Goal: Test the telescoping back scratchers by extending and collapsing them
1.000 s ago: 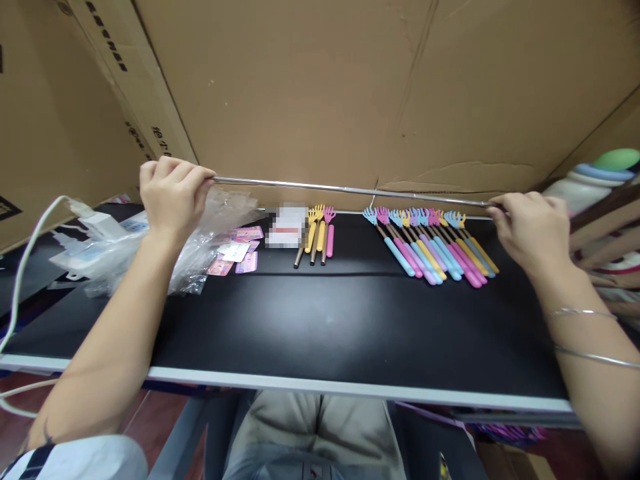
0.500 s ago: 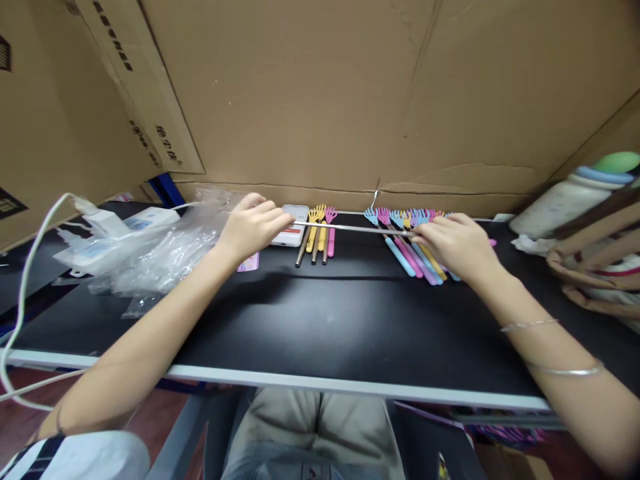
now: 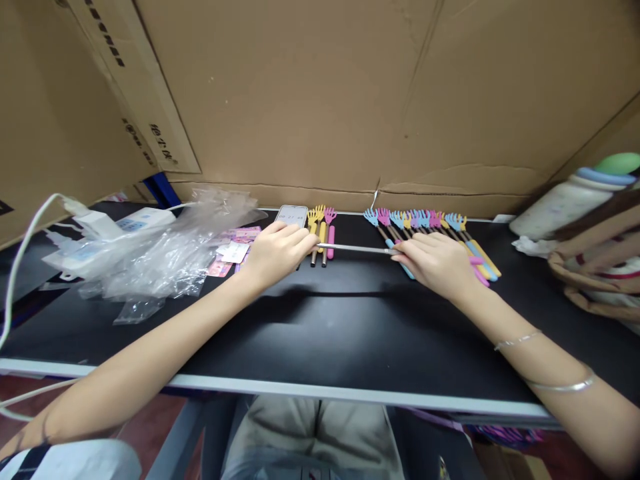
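Observation:
A telescopic back scratcher (image 3: 355,249) is held level above the table, its thin metal rod stretched between my two hands. Closed round the left end of the rod, my left hand (image 3: 283,250) hides what is there. My right hand (image 3: 435,263) grips the other end, and a bit of pink handle shows past it. Behind and right of my left hand lie a few yellow back scratchers (image 3: 320,215) and a pink back scratcher (image 3: 331,233). A row of blue, pink and yellow back scratchers (image 3: 480,250) lies behind my right hand.
Clear plastic bags (image 3: 165,247) and a white power strip (image 3: 125,230) with cables lie at left. A phone (image 3: 291,215) and pink printed cards (image 3: 243,235) are near my left hand. At right stand a bottle (image 3: 565,207) and a brown bag (image 3: 595,260). Cardboard (image 3: 310,100) walls the back.
Both hands have come closer together and lower toward me, so less of the rod shows between them. More of the right-hand row, the phone screen and the cards is now uncovered.

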{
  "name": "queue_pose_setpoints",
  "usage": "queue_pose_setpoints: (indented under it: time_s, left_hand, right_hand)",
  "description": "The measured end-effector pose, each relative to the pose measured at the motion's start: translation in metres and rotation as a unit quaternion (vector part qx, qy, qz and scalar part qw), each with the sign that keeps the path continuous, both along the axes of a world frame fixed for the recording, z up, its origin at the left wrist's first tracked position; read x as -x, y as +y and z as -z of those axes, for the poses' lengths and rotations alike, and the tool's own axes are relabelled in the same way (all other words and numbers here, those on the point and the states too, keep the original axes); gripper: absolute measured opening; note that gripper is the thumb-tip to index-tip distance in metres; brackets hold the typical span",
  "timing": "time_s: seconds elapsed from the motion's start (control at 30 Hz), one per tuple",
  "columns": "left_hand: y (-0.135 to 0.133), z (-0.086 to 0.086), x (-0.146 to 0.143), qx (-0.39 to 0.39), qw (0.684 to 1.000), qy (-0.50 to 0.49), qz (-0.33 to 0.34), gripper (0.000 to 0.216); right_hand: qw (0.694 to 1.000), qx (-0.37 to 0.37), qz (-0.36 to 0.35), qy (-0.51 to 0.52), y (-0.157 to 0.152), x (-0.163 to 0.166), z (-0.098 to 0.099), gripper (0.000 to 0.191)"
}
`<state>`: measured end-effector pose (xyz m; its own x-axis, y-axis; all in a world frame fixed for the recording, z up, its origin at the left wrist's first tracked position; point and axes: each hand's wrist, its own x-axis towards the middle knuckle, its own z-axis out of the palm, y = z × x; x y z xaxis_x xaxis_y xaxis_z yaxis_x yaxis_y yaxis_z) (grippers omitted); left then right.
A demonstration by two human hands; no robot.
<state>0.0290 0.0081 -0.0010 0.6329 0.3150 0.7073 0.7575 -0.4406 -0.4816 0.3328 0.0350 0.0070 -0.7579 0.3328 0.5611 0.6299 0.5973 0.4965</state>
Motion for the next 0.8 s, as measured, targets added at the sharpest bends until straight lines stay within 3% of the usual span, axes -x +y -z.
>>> queue_pose_setpoints:
  time_s: [0.2, 0.43, 0.67, 0.8]
  left_hand:
    - [-0.002, 0.001, -0.003, 0.032, 0.999, -0.036, 0.016, 0.026]
    - [-0.016, 0.012, -0.036, 0.041, 0.992, 0.016, 0.116, 0.03]
    - [-0.015, 0.012, -0.04, 0.046, 0.994, 0.005, 0.099, 0.03]
    - [-0.01, 0.009, -0.031, 0.048, 0.996, 0.015, 0.072, 0.029]
  right_hand:
    - [0.997, 0.042, 0.028, 0.06, -0.007, 0.002, -0.003, 0.032]
    - [0.997, 0.037, -0.069, -0.003, -0.026, 0.041, 0.01, 0.032]
    - [0.999, -0.004, -0.053, -0.009, -0.028, 0.046, 0.008, 0.035]
    - [1.0, 0.022, -0.016, -0.012, -0.022, 0.038, 0.003, 0.038]
